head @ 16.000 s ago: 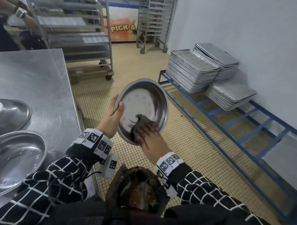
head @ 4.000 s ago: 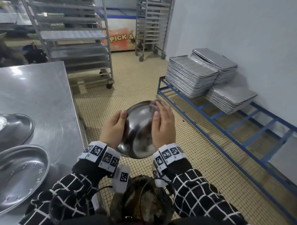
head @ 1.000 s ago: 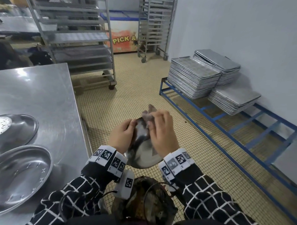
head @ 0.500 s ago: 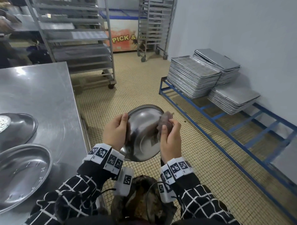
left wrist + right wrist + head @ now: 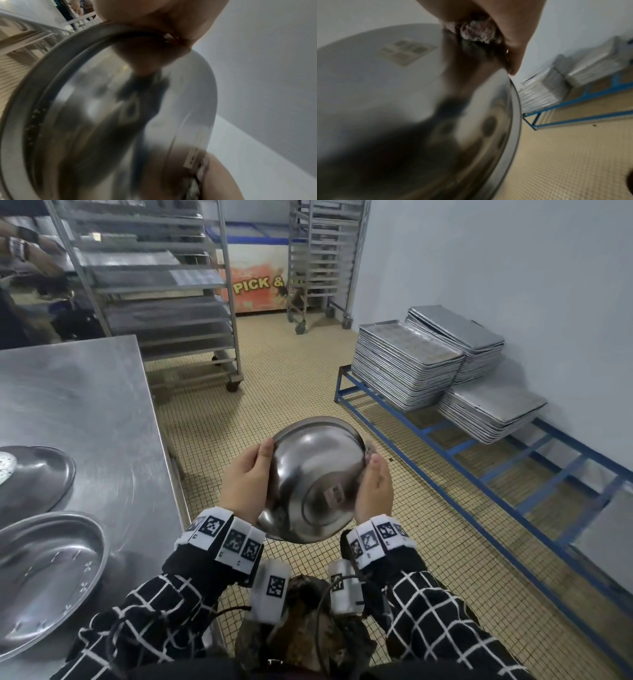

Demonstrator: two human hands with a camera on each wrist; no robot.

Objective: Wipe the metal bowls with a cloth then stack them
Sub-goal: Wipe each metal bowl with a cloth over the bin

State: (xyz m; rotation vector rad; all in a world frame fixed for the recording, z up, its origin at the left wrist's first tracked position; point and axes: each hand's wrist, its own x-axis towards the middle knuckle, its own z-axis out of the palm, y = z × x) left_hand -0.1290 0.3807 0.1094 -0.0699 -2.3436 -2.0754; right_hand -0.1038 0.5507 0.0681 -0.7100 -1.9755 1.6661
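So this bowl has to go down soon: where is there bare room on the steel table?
The far half of the steel table is bare, from its back edge to the upside-down bowl. The near left corner is crowded: that bowl and the upright bowl sit close together. A bare strip runs along the table's right edge beside them.

Commercial kitchen – steel table (image 5: 85,405); tray racks (image 5: 164,285); stacked baking trays (image 5: 404,368)
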